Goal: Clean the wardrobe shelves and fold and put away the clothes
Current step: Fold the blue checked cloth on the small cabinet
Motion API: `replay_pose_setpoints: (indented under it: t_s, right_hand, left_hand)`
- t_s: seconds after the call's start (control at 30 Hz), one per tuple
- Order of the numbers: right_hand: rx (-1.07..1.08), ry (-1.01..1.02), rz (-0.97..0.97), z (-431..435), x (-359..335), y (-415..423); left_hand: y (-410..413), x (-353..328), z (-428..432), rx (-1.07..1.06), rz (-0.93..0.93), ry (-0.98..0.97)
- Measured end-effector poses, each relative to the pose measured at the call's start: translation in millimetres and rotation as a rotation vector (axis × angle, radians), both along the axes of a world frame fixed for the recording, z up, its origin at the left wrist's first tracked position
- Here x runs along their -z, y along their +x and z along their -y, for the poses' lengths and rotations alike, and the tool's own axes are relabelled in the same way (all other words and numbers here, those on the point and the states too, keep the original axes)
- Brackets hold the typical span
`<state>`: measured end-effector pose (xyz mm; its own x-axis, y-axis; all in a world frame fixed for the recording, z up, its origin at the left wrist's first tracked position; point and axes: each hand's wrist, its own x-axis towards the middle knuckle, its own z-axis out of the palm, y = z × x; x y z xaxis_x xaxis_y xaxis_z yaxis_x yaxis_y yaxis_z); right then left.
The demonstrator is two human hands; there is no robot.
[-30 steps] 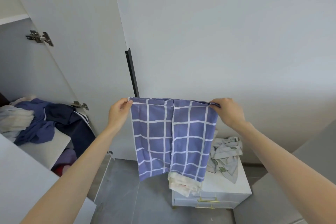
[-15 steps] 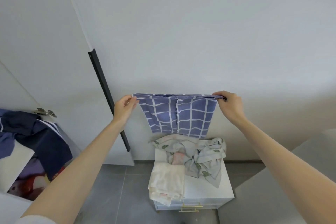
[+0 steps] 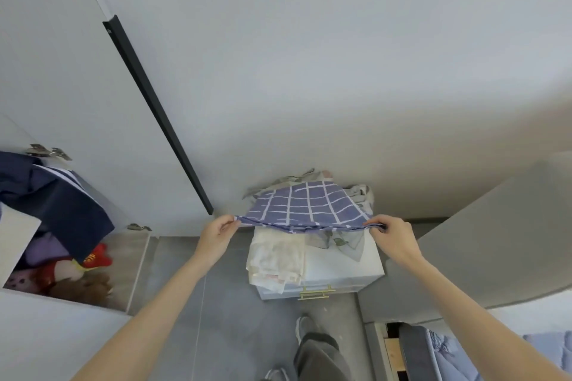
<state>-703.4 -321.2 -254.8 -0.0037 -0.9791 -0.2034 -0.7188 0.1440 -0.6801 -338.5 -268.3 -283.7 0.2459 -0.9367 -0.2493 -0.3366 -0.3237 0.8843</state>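
A blue garment with a white grid pattern [image 3: 305, 209] lies spread nearly flat over the clothes on a small white drawer unit [image 3: 343, 272]. My left hand [image 3: 215, 237] pinches its near left corner and my right hand [image 3: 391, 233] pinches its near right corner. Under it lie a grey leaf-print cloth [image 3: 340, 241] and a cream folded cloth [image 3: 275, 257] that hangs over the unit's front. At the far left the open wardrobe holds a dark navy garment [image 3: 62, 204] draped over a shelf edge.
Soft toys, one of them red [image 3: 93, 260], sit in the wardrobe's lower compartment. The white wardrobe door with a black handle strip [image 3: 158, 114] stands open left of the unit. A grey bed edge [image 3: 495, 241] rises on the right. My shoe and trouser leg [image 3: 315, 346] stand on the grey floor.
My hands have lowered the checked garment from hanging upright in the air onto the pile on the drawer unit. The camera has tilted further down.
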Motion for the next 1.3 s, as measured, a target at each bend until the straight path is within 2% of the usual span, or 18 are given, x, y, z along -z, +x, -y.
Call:
replay_pose_setpoints:
  t_s: [0.3, 0.53, 0.73, 0.97, 1.13, 1.3]
  right_hand:
    - [-0.086, 0.261, -0.156, -82.4, 76.5, -22.4]
    - [-0.085, 0.383, -0.188, -78.4, 111.5, -21.5]
    - [0.018, 0.347, -0.027, -13.8, 144.2, -10.5]
    - [0.209, 0.394, 0.112, 71.3, 224.3, -5.5]
    - [0.300, 0.473, 0.229, 105.9, 291.4, -4.6]
    - [0.362, 0.410, 0.300, 120.8, 327.2, -0.5]
  left_hand:
    - [-14.3, 69.1, -74.1, 0.047, -0.014, 0.205]
    - [-11.1, 97.4, -72.6, 0.051, 0.082, 0.314]
    - [-17.4, 121.5, 1.7, -0.027, 0.093, 0.306]
    - [-24.2, 191.9, 89.8, -0.205, 0.054, 0.343]
    - [-30.3, 246.3, 130.9, -0.266, 0.020, 0.360]
    - [-39.5, 279.3, 149.8, -0.365, 0.025, 0.280]
